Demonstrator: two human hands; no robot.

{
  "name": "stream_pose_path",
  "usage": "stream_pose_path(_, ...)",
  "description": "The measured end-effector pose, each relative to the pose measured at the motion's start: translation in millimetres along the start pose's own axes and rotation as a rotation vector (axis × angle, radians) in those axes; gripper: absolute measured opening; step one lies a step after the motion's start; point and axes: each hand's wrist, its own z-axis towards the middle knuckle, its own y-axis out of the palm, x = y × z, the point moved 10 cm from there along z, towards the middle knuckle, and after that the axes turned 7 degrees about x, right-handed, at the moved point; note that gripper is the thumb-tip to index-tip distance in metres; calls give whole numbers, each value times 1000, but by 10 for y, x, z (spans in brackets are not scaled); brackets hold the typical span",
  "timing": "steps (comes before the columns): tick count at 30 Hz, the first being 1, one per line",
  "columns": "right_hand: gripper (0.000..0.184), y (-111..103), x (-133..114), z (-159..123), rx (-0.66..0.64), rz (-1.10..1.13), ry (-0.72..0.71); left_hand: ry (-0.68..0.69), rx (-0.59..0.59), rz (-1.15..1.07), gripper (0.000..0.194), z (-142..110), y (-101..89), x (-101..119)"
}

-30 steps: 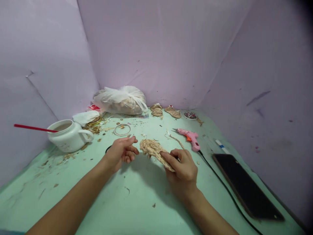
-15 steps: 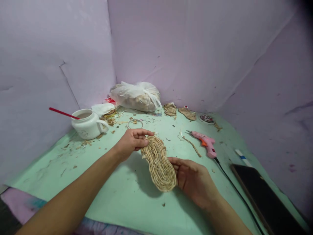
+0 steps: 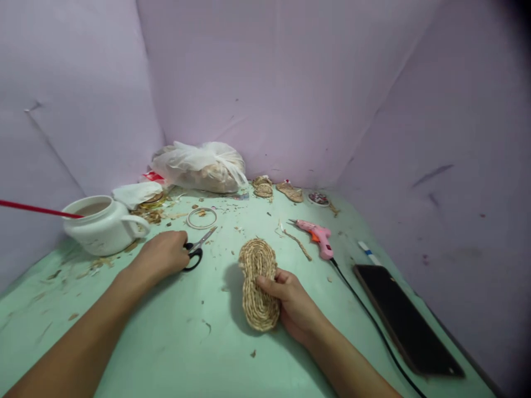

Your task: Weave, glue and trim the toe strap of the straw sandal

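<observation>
Grips a coiled straw sole (image 3: pixel 257 262) in the right hand (image 3: pixel 295 303) with the thumb on top, over the worktop (image 3: pixel 174 348), right of the left hand (image 3: pixel 165 254). Touches black-handled scissors (image 3: pixel 199 244) with the curled left hand; cannot tell whether gripped. Has a pink glue gun (image 3: pixel 326 244) beyond the right hand, a white mug (image 3: pixel 102 236) left of the left hand.

Between the left hand (image 3: pixel 164 255) at the scissors (image 3: pixel 203 240) and the sole (image 3: pixel 260 298) in the right hand (image 3: pixel 299 307), a lane ran along the table (image 3: pixel 178 342) with just small scraps (image 3: pixel 253 354) in it. Farther back it passed between the ring (image 3: pixel 188 219) and the twine (image 3: pixel 299 244), until the bag (image 3: pixel 207 168) and 2 slippers (image 3: pixel 289 192) stopped it near the wall (image 3: pixel 249 83). The mug (image 3: pixel 99 237) with its jutting stick (image 3: pixel 37 208) obstructed the left; glue gun (image 3: pixel 321 237), cable (image 3: pixel 360 297) and phone (image 3: pixel 409 320) hindered the right.
</observation>
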Motion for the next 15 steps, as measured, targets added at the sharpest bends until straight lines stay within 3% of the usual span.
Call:
stream_pose_path(5,26,-86,-62,59,49,79,-50,56,39,139,28,-42,9,115)
stream_pose_path(10,22,-171,-127,86,76,124,-93,115,-32,273,21,-167,164,307)
stream_pose_path(15,22,-162,-128,93,73,145,-95,87,-4,298,27,-171,104,284)
